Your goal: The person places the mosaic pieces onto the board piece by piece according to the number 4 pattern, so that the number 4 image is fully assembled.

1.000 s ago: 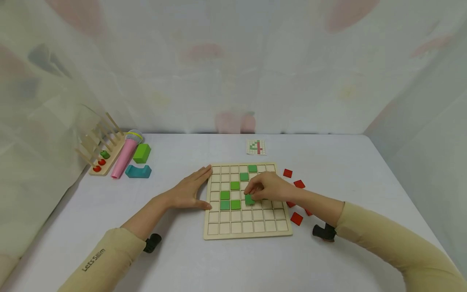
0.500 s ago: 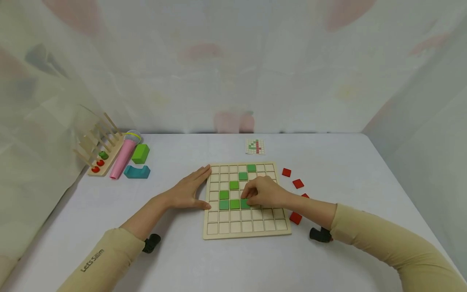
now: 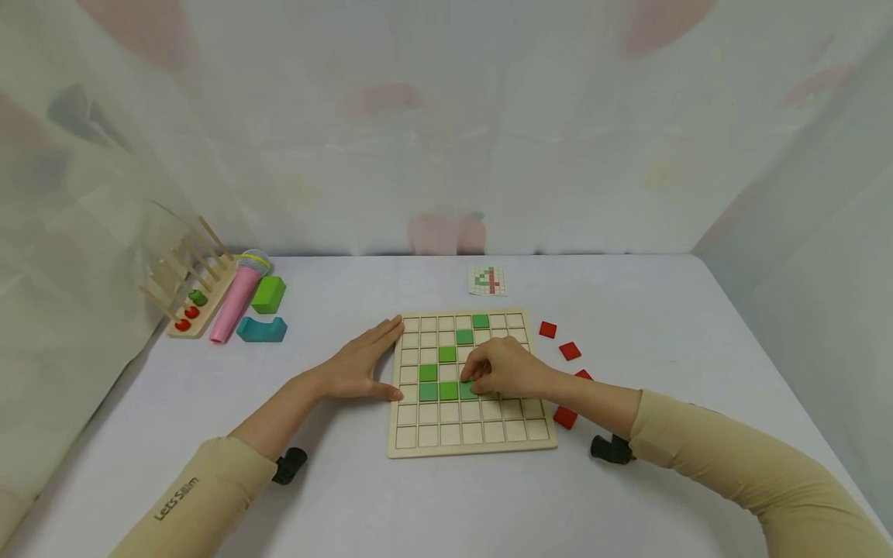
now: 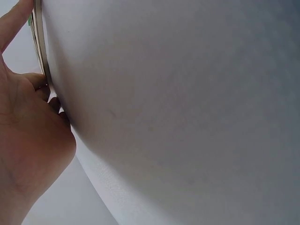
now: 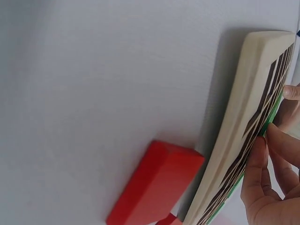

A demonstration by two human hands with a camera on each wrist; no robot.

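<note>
Tile (image 3: 466, 393) lowered onto board (image 3: 471, 433), right hand (image 3: 507, 366) pinching it; a slip could knock its nine-o'clock neighbour (image 3: 449, 390); left hand (image 3: 354, 364) spread wide.

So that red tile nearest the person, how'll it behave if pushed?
The red tile will probably slide rather than roll, since it lies flat with straight sides. It looks stiff, given its crisp edges in the right wrist view. Pushed toward the wooden board, it may stop against the thick edge.
</note>
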